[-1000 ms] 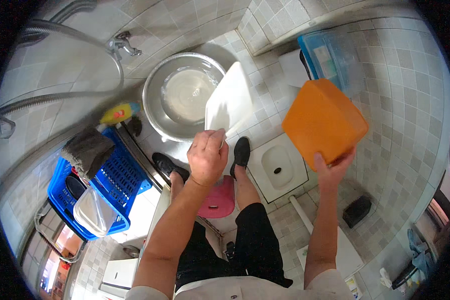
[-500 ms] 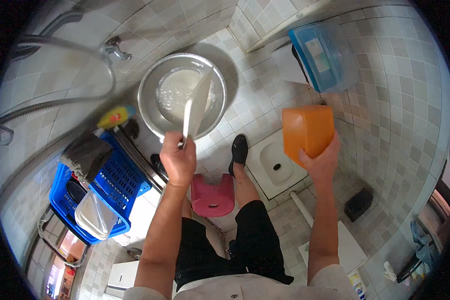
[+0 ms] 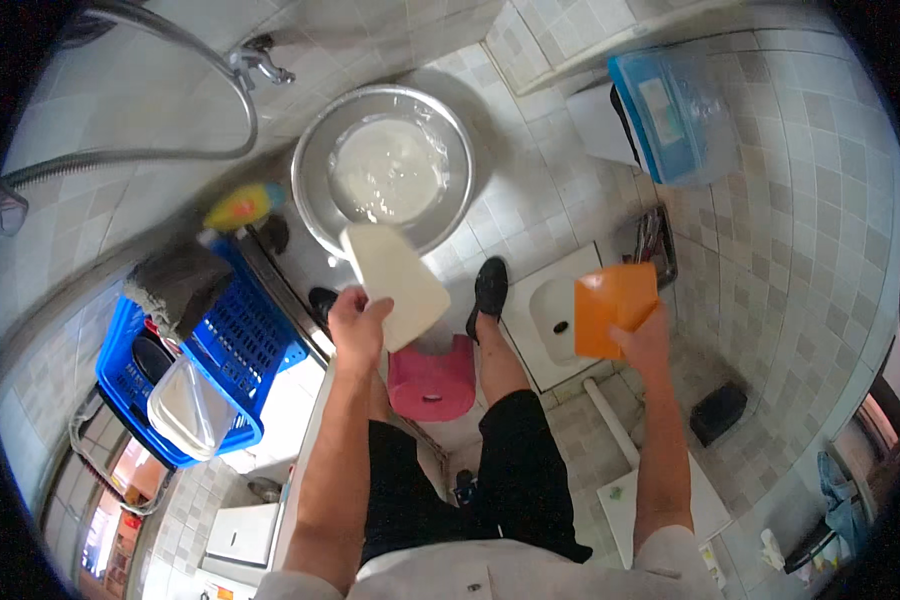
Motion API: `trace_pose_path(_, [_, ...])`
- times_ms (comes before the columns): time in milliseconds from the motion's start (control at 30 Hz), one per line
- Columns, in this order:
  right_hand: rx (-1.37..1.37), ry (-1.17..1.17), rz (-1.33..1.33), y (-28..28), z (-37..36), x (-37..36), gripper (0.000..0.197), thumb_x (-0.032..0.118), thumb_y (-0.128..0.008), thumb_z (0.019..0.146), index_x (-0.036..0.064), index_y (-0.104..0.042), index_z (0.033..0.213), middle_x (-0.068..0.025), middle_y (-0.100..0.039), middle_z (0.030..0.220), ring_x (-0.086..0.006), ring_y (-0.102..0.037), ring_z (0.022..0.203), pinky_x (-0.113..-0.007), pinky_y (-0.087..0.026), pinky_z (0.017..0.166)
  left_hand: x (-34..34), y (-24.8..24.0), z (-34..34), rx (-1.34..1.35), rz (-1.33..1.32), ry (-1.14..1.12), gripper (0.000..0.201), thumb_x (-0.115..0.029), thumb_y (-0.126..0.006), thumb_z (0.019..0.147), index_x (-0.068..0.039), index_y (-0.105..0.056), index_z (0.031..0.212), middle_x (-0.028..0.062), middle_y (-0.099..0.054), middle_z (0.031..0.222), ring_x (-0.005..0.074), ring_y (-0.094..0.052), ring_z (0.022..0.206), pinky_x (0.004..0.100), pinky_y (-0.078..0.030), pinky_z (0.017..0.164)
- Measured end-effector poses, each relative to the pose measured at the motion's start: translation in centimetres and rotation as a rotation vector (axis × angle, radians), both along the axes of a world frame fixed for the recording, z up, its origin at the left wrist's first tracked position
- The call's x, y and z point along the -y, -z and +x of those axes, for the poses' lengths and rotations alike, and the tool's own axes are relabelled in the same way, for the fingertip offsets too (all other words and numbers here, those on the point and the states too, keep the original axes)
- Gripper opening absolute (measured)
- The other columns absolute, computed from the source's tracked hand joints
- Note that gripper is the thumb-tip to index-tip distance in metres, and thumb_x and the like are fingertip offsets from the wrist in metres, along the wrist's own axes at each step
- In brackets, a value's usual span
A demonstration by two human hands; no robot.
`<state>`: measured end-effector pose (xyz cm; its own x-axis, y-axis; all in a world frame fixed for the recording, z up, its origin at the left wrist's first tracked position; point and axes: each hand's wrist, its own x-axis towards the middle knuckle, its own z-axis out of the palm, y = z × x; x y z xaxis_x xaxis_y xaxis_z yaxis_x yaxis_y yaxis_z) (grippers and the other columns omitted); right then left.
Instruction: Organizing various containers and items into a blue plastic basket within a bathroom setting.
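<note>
My left hand (image 3: pixel 358 325) is closed on the edge of a cream-coloured flat plastic piece (image 3: pixel 405 290) with rounded corners, lid-like in shape. It is tilted between the metal basin (image 3: pixel 315 170) and the pink stool (image 3: pixel 432 385). Water stands in the basin, over a pale round area. On the right, my right hand (image 3: pixel 650 345) grips an orange plastic container (image 3: pixel 612 305), with the thumb over its near edge. The container hangs above the right part of the white squat toilet (image 3: pixel 540 300).
A blue basket (image 3: pixel 245 330) at left holds a dark cloth (image 3: pixel 175 285) and a pale-rimmed container (image 3: pixel 190 410). A tap (image 3: pixel 260 62) and metal hose (image 3: pixel 140 155) are on the wall. At far right stand a blue-lidded clear box (image 3: pixel 685 115) and a black block-like object (image 3: pixel 718 412).
My left hand has lowered the cream piece from over the basin and turned its broad face up. My right hand has brought the orange container lower and tilted it. The view has shifted slightly.
</note>
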<state>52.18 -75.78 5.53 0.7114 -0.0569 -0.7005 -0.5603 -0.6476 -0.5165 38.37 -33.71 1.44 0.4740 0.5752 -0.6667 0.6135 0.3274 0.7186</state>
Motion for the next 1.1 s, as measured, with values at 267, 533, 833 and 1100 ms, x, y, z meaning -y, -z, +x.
trace_pose_path(267, [-0.063, -0.008, -0.214, -2.5, -2.4, -3.2, 0.082, 0.014, -0.079, 0.069, -0.0028, -0.035, 0.136, -0.0203, -0.053, 0.126, -0.0327, -0.055, 0.116, -0.042, -0.046, 0.096, -3.1, 2.1, -3.0, -0.078, -0.074, -0.208, 0.007, 0.001, -0.064, 0.074, 0.003, -0.065, 0.081, 0.0049, -0.066, 0.076, 0.0121, -0.06, 0.067, 0.0271, -0.048, 0.062])
trace_pose_path(533, [-0.038, 0.215, 0.303, -3.2, -2.7, -6.1, 0.084, 0.021, -0.078, 0.07, -0.0027, -0.034, 0.138, -0.0178, -0.054, 0.125, -0.0296, -0.053, 0.118, -0.04, -0.042, 0.1, -3.6, 4.5, -8.2, -0.228, 0.05, -0.063, 0.021, -0.009, -0.068, 0.071, 0.004, -0.068, 0.087, 0.0127, -0.069, 0.076, 0.0223, -0.065, 0.067, 0.0338, -0.051, 0.068])
trace_pose_path(833, [-0.101, 0.233, 0.329, -2.3, 0.3, -7.8, 0.072, 0.03, -0.07, 0.077, -0.0025, -0.042, 0.134, -0.013, -0.052, 0.129, -0.0277, -0.051, 0.119, -0.04, -0.04, 0.1, -2.9, 4.5, -8.8, -0.347, -0.071, -0.08, 0.021, -0.011, -0.072, 0.068, 0.002, -0.069, 0.085, 0.0091, -0.069, 0.076, 0.0189, -0.065, 0.069, 0.0328, -0.051, 0.066])
trace_pose_path(1100, [-0.156, 0.096, 0.537, -3.5, -0.8, -9.6, 0.075, 0.034, -0.069, 0.078, -0.0015, -0.04, 0.137, -0.0159, -0.05, 0.128, -0.0297, -0.051, 0.119, -0.042, -0.042, 0.098, -3.2, 0.4, -9.8, -0.269, 0.267, 0.249, 0.029, -0.02, -0.071, 0.072, -0.003, -0.07, 0.095, 0.0186, -0.07, 0.085, 0.0288, -0.069, 0.081, 0.0381, -0.053, 0.074])
